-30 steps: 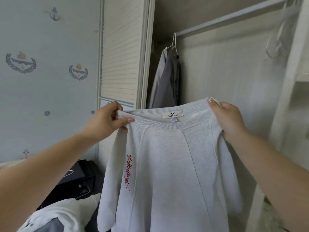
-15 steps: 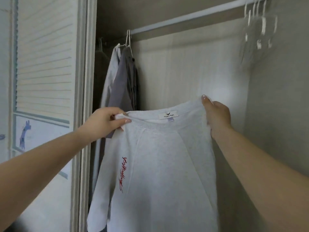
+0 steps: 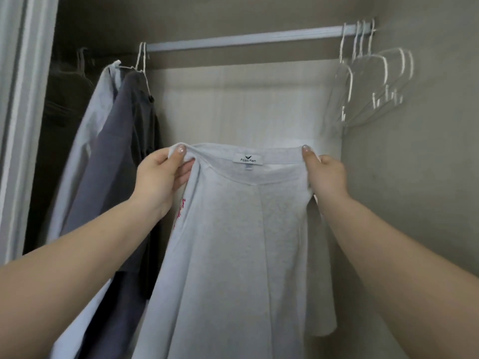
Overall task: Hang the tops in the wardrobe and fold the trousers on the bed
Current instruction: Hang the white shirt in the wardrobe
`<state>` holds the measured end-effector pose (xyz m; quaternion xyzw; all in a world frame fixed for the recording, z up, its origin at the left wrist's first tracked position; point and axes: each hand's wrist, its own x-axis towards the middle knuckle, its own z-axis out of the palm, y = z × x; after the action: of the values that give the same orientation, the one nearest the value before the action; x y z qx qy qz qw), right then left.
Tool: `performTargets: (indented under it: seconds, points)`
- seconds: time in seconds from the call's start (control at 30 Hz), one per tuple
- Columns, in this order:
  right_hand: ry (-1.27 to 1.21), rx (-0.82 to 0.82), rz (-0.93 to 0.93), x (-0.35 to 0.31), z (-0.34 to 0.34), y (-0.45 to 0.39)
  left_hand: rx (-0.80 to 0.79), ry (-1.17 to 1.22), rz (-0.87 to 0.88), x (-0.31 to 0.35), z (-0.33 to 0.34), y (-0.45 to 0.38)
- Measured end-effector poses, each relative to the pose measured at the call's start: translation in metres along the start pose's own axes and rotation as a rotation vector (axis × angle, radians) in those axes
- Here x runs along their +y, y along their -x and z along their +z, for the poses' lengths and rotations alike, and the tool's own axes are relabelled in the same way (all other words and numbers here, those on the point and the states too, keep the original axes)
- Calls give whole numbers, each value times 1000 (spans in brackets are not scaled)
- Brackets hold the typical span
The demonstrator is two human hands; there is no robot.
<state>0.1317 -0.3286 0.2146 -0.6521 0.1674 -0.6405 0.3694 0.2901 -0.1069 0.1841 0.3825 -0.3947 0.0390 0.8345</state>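
Observation:
I hold a light grey sweatshirt (image 3: 241, 242) up by its neckline in front of the open wardrobe. My left hand (image 3: 160, 177) pinches the left shoulder and my right hand (image 3: 325, 174) grips the right shoulder. A white label shows inside the collar and red script runs down the left sleeve. The garment hangs freely below my hands. The wardrobe rail (image 3: 246, 38) runs across above it.
Several empty white hangers (image 3: 373, 73) hang at the rail's right end. A pale blue shirt (image 3: 85, 141) and a dark grey top (image 3: 121, 156) hang at the left on wire hangers. The wardrobe door frame (image 3: 23, 125) stands at the far left.
The view has swung right and closer into the wardrobe, bringing the empty hangers fully into sight. Both hands keep their hold on the sweatshirt's shoulders.

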Motion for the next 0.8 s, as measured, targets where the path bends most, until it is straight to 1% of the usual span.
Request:
performTargets:
  seconds: [0.1,0.2,0.27,0.37,0.47,0.53,0.57,0.6,0.67,0.73,0.8]
  points:
    - [83,16,-54,-6,-4,-15,59,160,-1,-4,26,-14]
    - [292,16,-172,-18,-8,-26,47,304,4,-5,52,-30]
    - [448,4,-280,-29,-7,-29,31,332,4,-2,64,-42]
    - [761,-5,-529,-52,-1,-34,6,317,-21,-2,76,-61]
    - [1091,-6,-870,-87,2,-51,-42,299,-30,-2,87,-79]
    - [1392,62,-1065,-114,-4,-70,-91,280,-18,0,95,-87]
    - [1549,115,-1099,-126,-7,-79,-119,264,-12,0,99,-91]
    - [1693,170,-1078,-138,-10,-87,-143,242,-13,1,102,-94]
    - [1904,251,-913,-155,-16,-100,-169,194,-32,-1,106,-99]
    - [1964,290,-729,-166,-20,-108,-170,170,-38,-2,108,-104]
    - [1911,288,-630,-170,-25,-115,-170,121,-6,-2,107,-110]
